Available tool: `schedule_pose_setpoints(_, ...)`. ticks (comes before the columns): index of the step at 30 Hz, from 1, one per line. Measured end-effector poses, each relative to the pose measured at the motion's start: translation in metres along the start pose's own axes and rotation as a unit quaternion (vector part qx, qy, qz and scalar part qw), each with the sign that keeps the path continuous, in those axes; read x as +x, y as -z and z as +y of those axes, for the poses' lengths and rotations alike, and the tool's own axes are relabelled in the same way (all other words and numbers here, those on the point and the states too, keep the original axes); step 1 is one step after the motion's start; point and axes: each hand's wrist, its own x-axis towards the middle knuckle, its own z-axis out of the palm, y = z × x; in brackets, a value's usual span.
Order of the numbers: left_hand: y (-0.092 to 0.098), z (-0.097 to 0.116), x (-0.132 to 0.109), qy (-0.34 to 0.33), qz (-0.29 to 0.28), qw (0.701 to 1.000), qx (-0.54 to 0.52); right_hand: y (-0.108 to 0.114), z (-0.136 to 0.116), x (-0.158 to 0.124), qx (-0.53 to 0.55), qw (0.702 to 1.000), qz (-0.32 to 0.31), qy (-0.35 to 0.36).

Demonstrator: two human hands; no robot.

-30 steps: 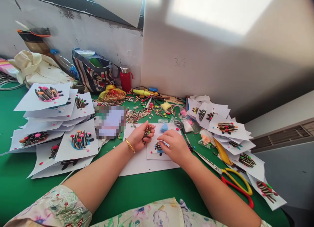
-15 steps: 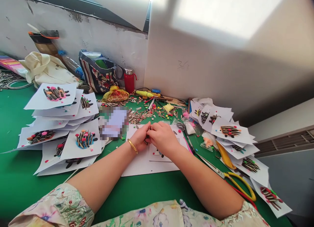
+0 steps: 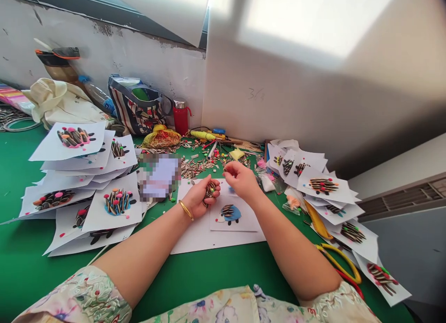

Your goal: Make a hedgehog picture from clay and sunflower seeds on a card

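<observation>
My left hand (image 3: 202, 196) is cupped over the white paper, its fingers curled round a clump of striped sunflower seeds (image 3: 210, 192). To its right, my right hand (image 3: 241, 180) is raised with thumb and fingertips pinched together. Whatever is in that pinch, if anything, is too small to make out. Below and between the hands lies a small card with a blue hedgehog figure (image 3: 231, 214), partly covered with seeds and dotted with dark feet and a reddish nose. The card rests on a larger white sheet (image 3: 195, 241).
Stacks of finished-looking hedgehog cards (image 3: 116, 202) stand at left, with more cards (image 3: 324, 186) at right. Yellow-handled scissors (image 3: 343, 260) lie beside the right stack. Loose seeds (image 3: 197, 167), a blurred-out item (image 3: 160, 176), a red bottle (image 3: 180, 118) and a striped bag (image 3: 137, 107) are farther back.
My hands were together over the card; now they are apart. My right hand has lifted up and away, uncovering the hedgehog figure and the seeds in my left palm.
</observation>
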Motion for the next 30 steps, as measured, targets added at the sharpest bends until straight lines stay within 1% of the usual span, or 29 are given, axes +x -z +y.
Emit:
schedule_pose_setpoints(2, -0.001, 0.001, -0.001, 0.006, -0.004, 1.0, 0.0, 0.01, 0.011, 0.005, -0.036, 0.999, 0.0, 0.006)
schedule_pose_setpoints(4, -0.001, 0.001, -0.001, 0.007, -0.004, 1.0, 0.001, 0.021, 0.021, 0.004, -0.108, 0.994, -0.006, 0.011)
schedule_pose_setpoints(7, -0.001, 0.001, -0.001, 0.005, -0.002, 1.0, 0.001, 0.033, 0.035, -0.007, -0.205, 0.979, -0.008, -0.002)
schedule_pose_setpoints(9, -0.002, 0.001, -0.001, 0.004, 0.001, 1.0, 0.002, 0.038, 0.044, -0.019, -0.228, 0.974, 0.004, -0.012)
schedule_pose_setpoints(12, -0.001, 0.001, 0.0, 0.001, 0.007, 1.0, 0.006, 0.042, 0.056, -0.036, -0.212, 0.977, 0.026, -0.024)
schedule_pose_setpoints(15, 0.0, 0.001, 0.001, -0.001, 0.0, 1.0, 0.01, 0.045, 0.064, -0.047, -0.173, 0.983, 0.029, -0.057)
schedule_pose_setpoints(18, 0.001, 0.001, 0.002, -0.004, -0.006, 1.0, 0.012, 0.049, 0.067, -0.05, -0.152, 0.984, 0.039, -0.083)
schedule_pose_setpoints(21, -0.001, 0.002, 0.002, -0.006, -0.001, 1.0, 0.012, 0.051, 0.063, -0.054, -0.123, 0.989, 0.044, -0.07)
schedule_pose_setpoints(23, -0.002, 0.002, 0.001, -0.006, 0.002, 1.0, 0.011, 0.047, 0.056, -0.06, -0.094, 0.995, 0.019, -0.04)
schedule_pose_setpoints(25, -0.002, 0.002, 0.001, -0.007, 0.001, 1.0, 0.012, 0.04, 0.049, -0.068, -0.072, 0.997, -0.018, -0.023)
schedule_pose_setpoints(30, -0.003, 0.002, 0.001, -0.007, -0.002, 1.0, 0.014, 0.025, 0.035, -0.084, -0.074, 0.992, -0.09, -0.047)
